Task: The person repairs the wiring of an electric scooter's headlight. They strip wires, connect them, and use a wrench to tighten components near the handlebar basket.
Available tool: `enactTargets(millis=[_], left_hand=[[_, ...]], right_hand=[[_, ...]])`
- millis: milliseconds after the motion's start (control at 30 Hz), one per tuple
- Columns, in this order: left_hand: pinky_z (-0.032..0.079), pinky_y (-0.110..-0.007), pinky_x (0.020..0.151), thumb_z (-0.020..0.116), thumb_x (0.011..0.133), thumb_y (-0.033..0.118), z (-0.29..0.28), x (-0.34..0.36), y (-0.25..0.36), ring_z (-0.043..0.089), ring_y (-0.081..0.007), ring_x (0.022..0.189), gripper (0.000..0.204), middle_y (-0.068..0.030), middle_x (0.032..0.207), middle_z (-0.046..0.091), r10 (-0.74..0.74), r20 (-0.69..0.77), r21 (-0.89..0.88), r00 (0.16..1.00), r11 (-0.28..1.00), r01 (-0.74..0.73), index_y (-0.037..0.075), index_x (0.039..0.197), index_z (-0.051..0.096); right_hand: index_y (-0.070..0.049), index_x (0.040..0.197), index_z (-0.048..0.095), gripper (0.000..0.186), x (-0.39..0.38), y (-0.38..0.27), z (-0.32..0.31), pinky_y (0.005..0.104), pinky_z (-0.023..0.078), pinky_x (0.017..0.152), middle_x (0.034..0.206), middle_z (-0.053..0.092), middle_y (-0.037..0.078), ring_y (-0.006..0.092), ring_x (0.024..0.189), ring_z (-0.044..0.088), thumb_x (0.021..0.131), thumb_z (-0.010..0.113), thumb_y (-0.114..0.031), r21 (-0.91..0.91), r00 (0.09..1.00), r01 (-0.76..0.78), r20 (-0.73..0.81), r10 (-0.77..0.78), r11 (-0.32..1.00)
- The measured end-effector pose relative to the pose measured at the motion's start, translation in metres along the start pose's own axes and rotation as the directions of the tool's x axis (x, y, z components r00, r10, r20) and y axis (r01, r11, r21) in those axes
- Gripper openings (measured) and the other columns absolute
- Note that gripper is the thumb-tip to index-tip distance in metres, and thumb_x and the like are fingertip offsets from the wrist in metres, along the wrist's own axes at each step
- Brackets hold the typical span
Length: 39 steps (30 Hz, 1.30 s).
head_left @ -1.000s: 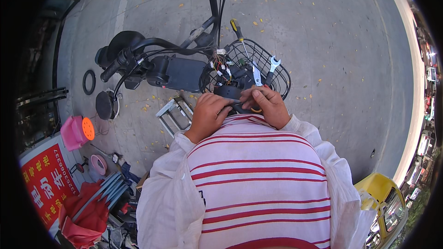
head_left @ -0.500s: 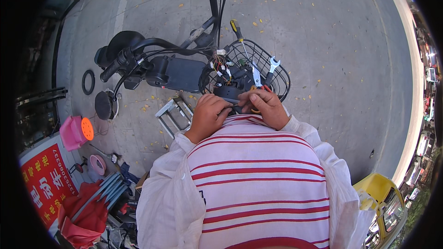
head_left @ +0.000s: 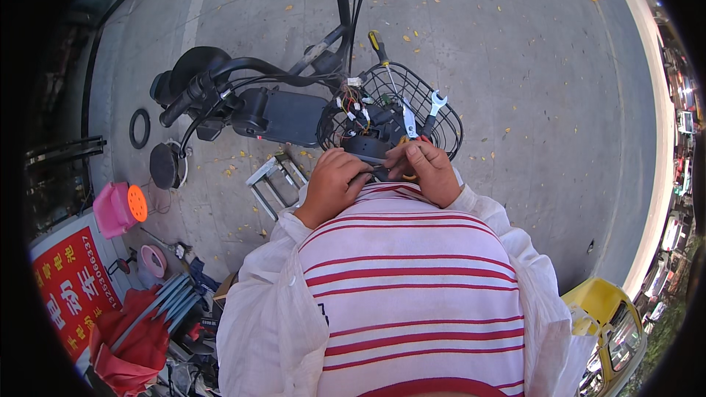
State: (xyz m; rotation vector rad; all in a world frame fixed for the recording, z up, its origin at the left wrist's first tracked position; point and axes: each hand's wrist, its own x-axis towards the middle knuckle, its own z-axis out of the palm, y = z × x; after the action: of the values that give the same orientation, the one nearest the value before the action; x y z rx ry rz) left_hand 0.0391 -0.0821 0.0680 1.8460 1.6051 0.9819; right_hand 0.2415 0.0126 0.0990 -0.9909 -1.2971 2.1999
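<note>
— How are the hands set?

— Both are raised just before the wire basket (head_left: 412,106), wrists bent inward. The left hand (head_left: 332,184) has its fingers curled together over a dark part (head_left: 368,148) at the basket's near rim. The right hand (head_left: 426,169) is closed on the same part, fingertips pressed down; something orange shows under it.

— Any change from a second ago?

— Hardly any. Both hands stay on the part. A wrench (head_left: 432,109) and a screwdriver (head_left: 379,48) lie in the basket, unmoved.
</note>
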Motion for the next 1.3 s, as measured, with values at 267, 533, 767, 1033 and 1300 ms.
enactTargets(millis=[267,533,767,1033,1300], left_hand=[[0.039,-0.046,0.102,0.072,0.075,0.008,-0.004,-0.001,0.001,0.06,-0.0276,0.09,0.014,-0.0087,0.088,0.063,-0.019,0.012,-0.005,1.0,1.0,0.019,0.006,0.088,0.067],[0.037,-0.048,0.105,0.071,0.074,0.006,-0.005,0.0,0.004,0.059,-0.0283,0.102,0.02,-0.0092,0.096,0.063,0.032,0.017,0.092,0.999,0.995,-0.034,0.006,0.094,0.068],[0.041,-0.043,0.099,0.069,0.077,0.007,-0.001,-0.004,0.004,0.054,-0.0357,0.109,0.031,-0.0159,0.116,0.056,-0.133,-0.14,0.007,0.981,0.991,0.135,0.002,0.107,0.064],[0.042,-0.04,0.095,0.066,0.081,0.008,-0.001,-0.006,0.001,0.054,-0.0337,0.11,0.034,-0.0164,0.12,0.055,-0.235,-0.188,0.012,0.954,0.97,0.241,0.001,0.114,0.061],[0.043,-0.041,0.094,0.067,0.08,0.011,0.002,-0.004,0.001,0.053,-0.0352,0.11,0.036,-0.0166,0.118,0.056,-0.248,-0.17,0.027,0.954,0.966,0.256,0.001,0.114,0.061]], right_hand=[[0.002,0.105,0.06,0.036,0.003,0.012,-0.012,0.0262,0.05,0.072,0.088,0.065,0.01,0.0149,0.075,0.061,0.103,0.04,-0.028,0.072,0.994,0.033,-0.102,-0.025,0.997],[-0.003,0.113,0.056,0.024,0.004,0.01,-0.008,0.0194,0.043,0.061,0.084,0.064,0.004,0.0071,0.068,0.055,0.101,0.046,-0.022,-0.038,0.948,0.004,-0.317,-0.016,0.999],[0.0,0.113,0.054,0.024,0.007,0.02,-0.026,0.0218,0.044,0.061,0.082,0.061,0.005,0.0079,0.066,0.052,0.1,0.046,-0.018,-0.079,0.915,-0.034,-0.404,-0.001,0.996],[0.002,0.119,0.049,0.026,0.008,0.03,-0.037,0.0209,0.044,0.06,0.087,0.064,0.006,0.0085,0.068,0.055,0.097,0.049,-0.014,-0.007,0.867,-0.107,-0.489,0.09,0.994],[0.004,0.12,0.047,0.029,0.01,0.035,-0.04,0.0215,0.047,0.062,0.09,0.064,0.009,0.0103,0.071,0.058,0.097,0.05,-0.014,0.001,0.864,-0.128,-0.491,0.112,0.992]])
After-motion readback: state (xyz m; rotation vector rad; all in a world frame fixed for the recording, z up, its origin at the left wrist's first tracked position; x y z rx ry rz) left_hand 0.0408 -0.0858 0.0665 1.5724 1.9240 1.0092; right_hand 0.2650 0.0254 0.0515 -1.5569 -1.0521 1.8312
